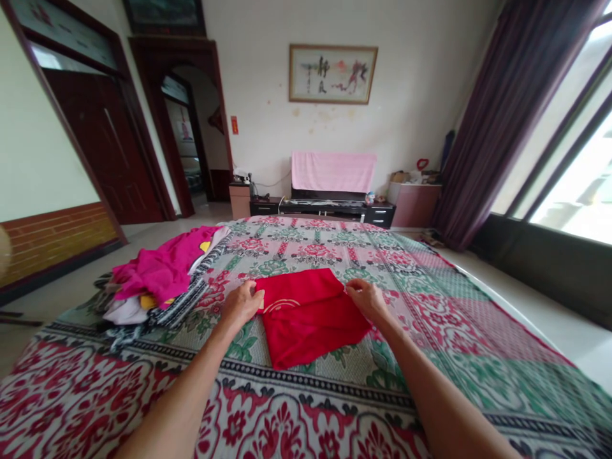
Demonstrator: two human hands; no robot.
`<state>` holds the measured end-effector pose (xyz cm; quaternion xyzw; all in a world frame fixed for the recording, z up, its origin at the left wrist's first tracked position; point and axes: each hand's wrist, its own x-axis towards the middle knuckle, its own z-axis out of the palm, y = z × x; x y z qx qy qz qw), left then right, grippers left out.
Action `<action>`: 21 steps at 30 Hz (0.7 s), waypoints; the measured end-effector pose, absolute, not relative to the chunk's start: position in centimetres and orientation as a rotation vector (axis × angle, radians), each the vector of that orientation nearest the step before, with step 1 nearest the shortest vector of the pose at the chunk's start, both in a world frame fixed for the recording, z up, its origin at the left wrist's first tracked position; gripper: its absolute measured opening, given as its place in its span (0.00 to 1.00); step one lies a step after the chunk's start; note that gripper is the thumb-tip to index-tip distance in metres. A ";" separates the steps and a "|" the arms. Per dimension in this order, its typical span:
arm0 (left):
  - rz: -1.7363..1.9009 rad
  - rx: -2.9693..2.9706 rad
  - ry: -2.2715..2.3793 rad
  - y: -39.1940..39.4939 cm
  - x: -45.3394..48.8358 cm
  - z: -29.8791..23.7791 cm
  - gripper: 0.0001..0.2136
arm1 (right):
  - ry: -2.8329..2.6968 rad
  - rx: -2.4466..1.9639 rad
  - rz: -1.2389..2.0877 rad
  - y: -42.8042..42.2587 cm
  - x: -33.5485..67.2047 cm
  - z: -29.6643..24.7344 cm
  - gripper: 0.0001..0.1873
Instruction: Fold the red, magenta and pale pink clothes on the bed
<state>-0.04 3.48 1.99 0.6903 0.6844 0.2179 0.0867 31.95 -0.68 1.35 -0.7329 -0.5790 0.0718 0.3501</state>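
A red garment (308,315) lies partly folded in the middle of a bed covered by a red, green and white floral bedspread (430,331). My left hand (243,303) is closed on the garment's left edge, by a pale curved print. My right hand (366,298) pinches the folded edge on the right side. Both forearms reach in from the bottom of the view.
A pile of clothes (162,274), magenta on top with white, yellow and striped pieces below, sits on the bed's left side. Beyond the bed stand a low dark cabinet (325,209) under a pink cloth (333,171), dark doors at left, curtains and windows at right.
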 end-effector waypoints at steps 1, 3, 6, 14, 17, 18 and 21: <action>0.637 2.053 2.018 3.2 -0.1 2.0 0.18 | -1.527 -1.912 0.135 -0.7 31.7 1.5 0.13; 0.631 2.039 1.979 2.9 -0.2 2.2 0.18 | -1.572 -1.997 0.093 -0.9 31.0 1.7 0.19; 0.636 2.002 1.933 2.6 -0.2 2.4 0.18 | -1.586 -2.137 0.107 -1.1 30.1 2.1 0.28; 0.867 1.909 1.825 2.9 0.0 1.4 0.14 | -1.625 -2.085 0.071 1.0 30.1 1.9 0.18; 0.982 1.902 1.775 3.0 0.5 1.2 0.14 | -1.576 -2.044 0.025 1.6 30.8 1.5 0.19; 0.994 1.912 1.762 2.9 0.7 1.2 0.14 | -1.571 -2.042 0.021 1.7 31.0 1.2 0.19; 0.961 1.949 1.727 2.9 1.0 1.2 0.13 | -1.596 -2.058 0.009 1.7 31.4 0.7 0.18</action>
